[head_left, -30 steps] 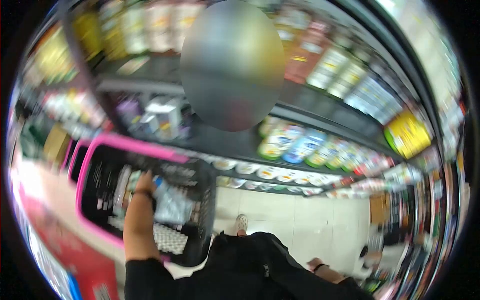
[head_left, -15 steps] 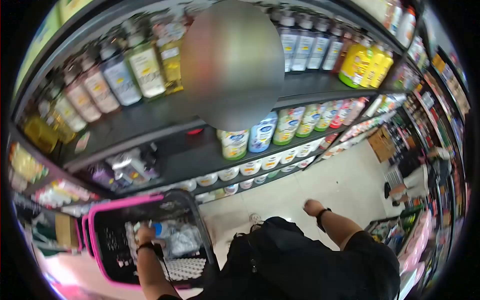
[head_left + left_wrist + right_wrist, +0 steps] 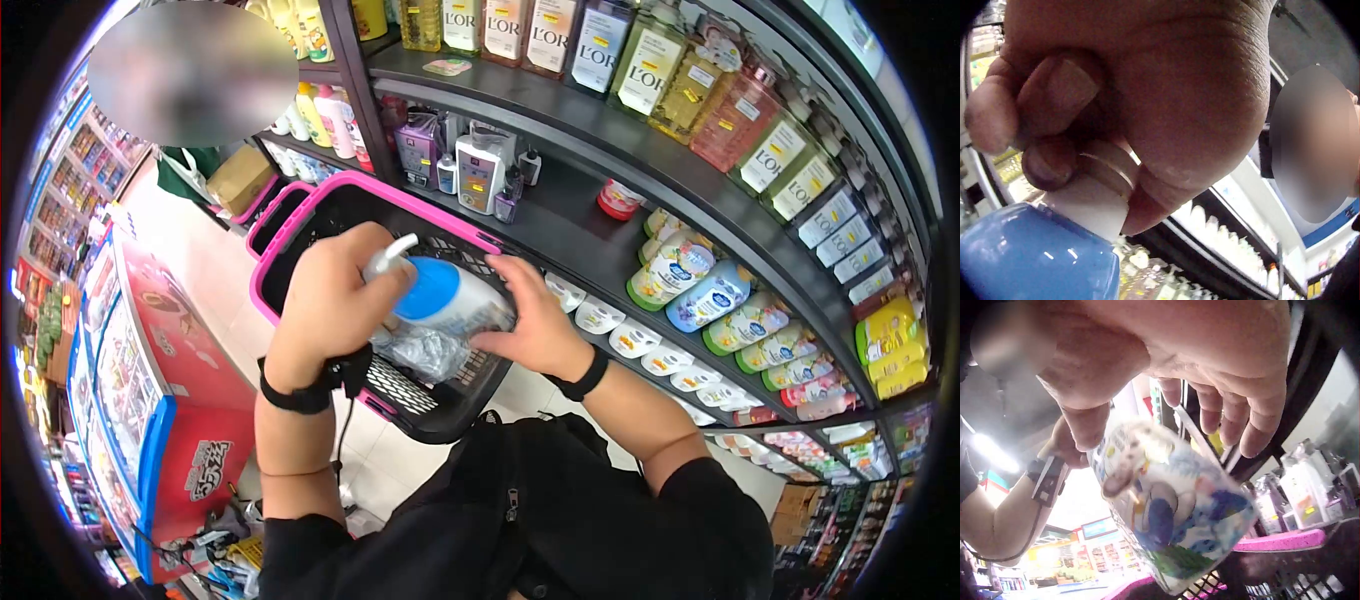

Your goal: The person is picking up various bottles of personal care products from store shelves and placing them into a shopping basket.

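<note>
My left hand (image 3: pixel 338 290) grips a pump bottle (image 3: pixel 432 288) by its white pump neck, tilted over the shopping basket (image 3: pixel 410 198). The bottle has a blue shoulder (image 3: pixel 1041 256) and a printed cartoon pattern on its body, plain in the right wrist view. At the bottle's lower end is my right hand (image 3: pixel 540 322), fingers spread and extended, thumb right at its side. Black with a pink rim, the basket holds a crumpled clear plastic package (image 3: pixel 428 352) below the bottle. The left palm hides part of the pump.
Shelves ahead carry tall pump bottles (image 3: pixel 650 70) above and flowered bottles (image 3: pixel 672 270) lower down. Boxed purple-and-white products (image 3: pixel 480 172) stand behind the basket. A red chest freezer (image 3: pixel 190 420) with blue edging is at left, a cardboard box (image 3: pixel 242 180) beyond the basket.
The left hand has come up from inside the basket with the pump bottle. My right hand has swung in from the far right to the bottle, and the head view has turned left.
</note>
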Motion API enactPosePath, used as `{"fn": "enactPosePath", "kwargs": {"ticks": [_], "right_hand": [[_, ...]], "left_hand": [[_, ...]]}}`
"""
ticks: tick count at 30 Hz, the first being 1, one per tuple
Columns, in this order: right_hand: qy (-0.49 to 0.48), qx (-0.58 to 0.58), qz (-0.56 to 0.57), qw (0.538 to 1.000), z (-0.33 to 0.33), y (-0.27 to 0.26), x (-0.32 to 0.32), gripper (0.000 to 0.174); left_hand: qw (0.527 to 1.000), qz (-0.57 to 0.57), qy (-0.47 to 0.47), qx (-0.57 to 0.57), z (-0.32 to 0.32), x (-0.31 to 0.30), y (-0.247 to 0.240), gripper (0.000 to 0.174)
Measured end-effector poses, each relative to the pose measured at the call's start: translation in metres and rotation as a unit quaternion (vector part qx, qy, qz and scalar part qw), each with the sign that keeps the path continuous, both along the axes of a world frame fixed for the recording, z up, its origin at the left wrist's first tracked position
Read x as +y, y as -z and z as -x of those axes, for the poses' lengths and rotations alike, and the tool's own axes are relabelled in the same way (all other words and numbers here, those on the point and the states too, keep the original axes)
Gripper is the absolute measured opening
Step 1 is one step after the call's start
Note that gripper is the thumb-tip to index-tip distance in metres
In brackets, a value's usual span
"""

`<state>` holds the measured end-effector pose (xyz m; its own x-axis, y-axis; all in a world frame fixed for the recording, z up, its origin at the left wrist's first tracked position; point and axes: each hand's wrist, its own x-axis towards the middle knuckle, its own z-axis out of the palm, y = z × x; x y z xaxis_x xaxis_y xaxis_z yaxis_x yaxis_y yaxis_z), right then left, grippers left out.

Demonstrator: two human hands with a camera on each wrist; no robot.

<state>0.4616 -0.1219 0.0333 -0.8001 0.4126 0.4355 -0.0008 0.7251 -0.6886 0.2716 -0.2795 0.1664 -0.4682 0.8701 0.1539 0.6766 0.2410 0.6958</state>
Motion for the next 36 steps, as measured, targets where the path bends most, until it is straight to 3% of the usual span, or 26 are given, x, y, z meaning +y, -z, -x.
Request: {"fn": "enactPosePath", "kwargs": {"ticks": [4,5,8,9,10,12,15,18,19,21,24,28,30,31,36], "right_hand": [[-0.095,-0.084,0.110,0.986,-0.014,-0.025,-0.011,0.086],[-0.076,-0.032,0.019,0.996,-0.019,-0.010,-0.011,0.079],[-0.085,-0.067,0.071,0.992,-0.043,0.006,-0.023,0.075],[-0.072,-0.086,0.135,0.984,-0.053,0.021,-0.027,0.077],[-0.060,-0.100,0.176,0.978,-0.064,0.020,-0.030,0.078],[-0.023,-0.067,0.225,0.972,-0.087,0.014,-0.035,0.080],[-0.017,0.018,0.332,0.943,-0.127,-0.012,-0.022,0.073],[-0.041,0.158,0.401,0.901,-0.168,-0.032,0.002,0.067],[-0.017,0.179,0.383,0.906,-0.186,-0.037,0.012,0.069],[0.014,0.223,0.339,0.914,-0.225,-0.054,0.036,0.069],[0.041,0.287,0.366,0.885,-0.289,-0.072,0.063,0.063],[0.063,0.295,0.337,0.892,-0.386,-0.094,0.107,0.059],[0.131,0.237,0.284,0.920,-0.431,-0.098,0.132,0.065],[0.147,0.228,0.254,0.929,-0.451,-0.105,0.140,0.066],[0.210,0.142,0.147,0.956,-0.511,-0.147,0.174,0.071]], "left_hand": [[0.996,-0.055,0.071,0.008,-0.023,-0.009,0.004,0.025],[0.996,-0.027,0.080,-0.004,-0.030,-0.009,0.000,0.026],[0.986,-0.016,0.161,0.038,-0.038,-0.001,0.014,0.027],[0.986,-0.024,0.166,0.000,-0.044,0.004,0.015,0.027],[0.975,-0.081,0.199,-0.055,-0.043,0.014,0.032,0.037],[0.941,-0.092,0.193,-0.262,-0.054,0.024,0.052,0.075],[0.926,-0.100,0.254,-0.261,-0.082,0.050,0.063,0.101],[0.874,-0.119,0.351,-0.314,-0.135,0.085,0.066,0.095],[0.856,-0.101,0.399,-0.312,-0.155,0.099,0.065,0.087],[0.849,-0.077,0.443,-0.277,-0.199,0.122,0.057,0.081],[0.848,-0.085,0.466,-0.239,-0.272,0.162,0.053,0.079],[0.840,-0.099,0.464,-0.261,-0.373,0.216,0.038,0.077],[0.841,-0.104,0.474,-0.239,-0.416,0.245,0.034,0.077],[0.844,-0.118,0.486,-0.192,-0.431,0.258,0.031,0.076],[0.841,-0.150,0.456,-0.248,-0.492,0.296,0.027,0.070]]}}
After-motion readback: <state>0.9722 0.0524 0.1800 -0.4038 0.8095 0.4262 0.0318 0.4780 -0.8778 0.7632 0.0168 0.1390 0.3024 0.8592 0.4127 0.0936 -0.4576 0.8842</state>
